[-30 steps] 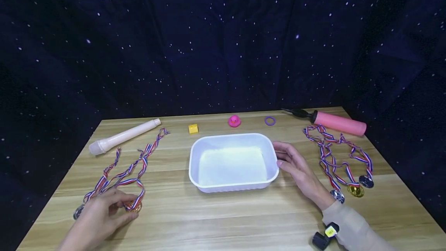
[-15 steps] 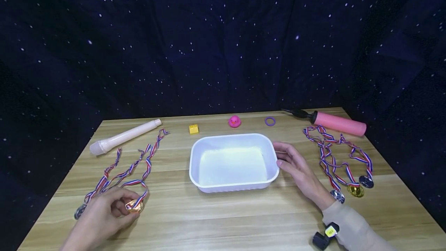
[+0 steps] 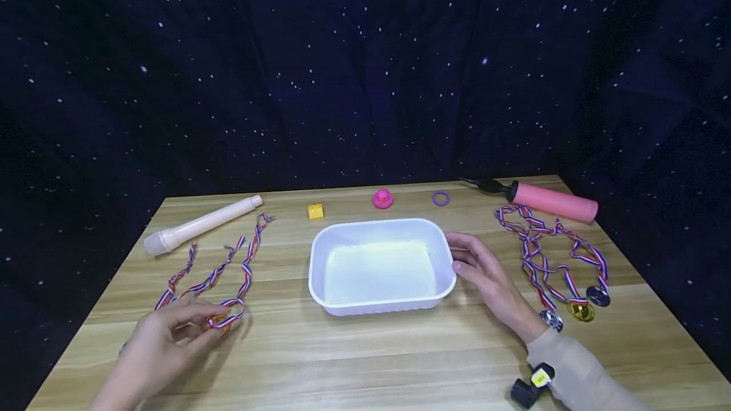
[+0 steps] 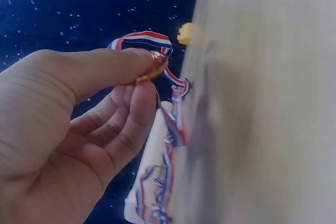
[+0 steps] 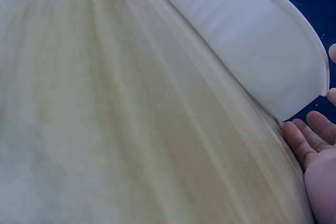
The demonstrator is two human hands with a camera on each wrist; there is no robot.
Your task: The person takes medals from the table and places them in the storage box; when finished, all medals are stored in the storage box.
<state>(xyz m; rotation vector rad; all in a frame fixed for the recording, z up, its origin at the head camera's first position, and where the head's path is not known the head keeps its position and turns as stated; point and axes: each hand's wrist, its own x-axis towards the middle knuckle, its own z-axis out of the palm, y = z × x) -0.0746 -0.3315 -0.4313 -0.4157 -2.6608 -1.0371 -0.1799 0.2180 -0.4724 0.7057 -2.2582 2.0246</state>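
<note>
The fingers of my left hand [image 3: 162,338] pinch an orange-gold medal [image 4: 156,67] between thumb and forefinger, raised slightly above the front left of the worktop [image 3: 365,360]. The medal's red, white and blue ribbon [image 3: 247,271] trails away over the wood. The fingers of my right hand [image 3: 488,281] are loosely extended, barely bent, at the right end of a white tray [image 3: 377,305], thumb by its rim; I cannot tell how firmly they press.

A broad stretch of wood separates the held medal from the tray's left wall, and another runs along the tray's front. The rounded rim stands up all round. Two more striped ribbons [image 3: 167,298] lie just beside my left hand.

The worktop is pale, wood-grained, its far edge against a dark blue starry cloth [image 3: 365,68]. Along that edge, left to right: a pale microphone [image 3: 202,225], yellow brick [image 3: 316,211], pink duck [image 3: 382,199], purple ring [image 3: 440,198] and pink pump [image 3: 554,202]. Three ribboned medals [image 3: 580,311] lie right of the tray.

Compared with half a second ago, my left hand is a little higher, and now mostly hides the silver medal at far left. My right hand and the tray match that frame.
</note>
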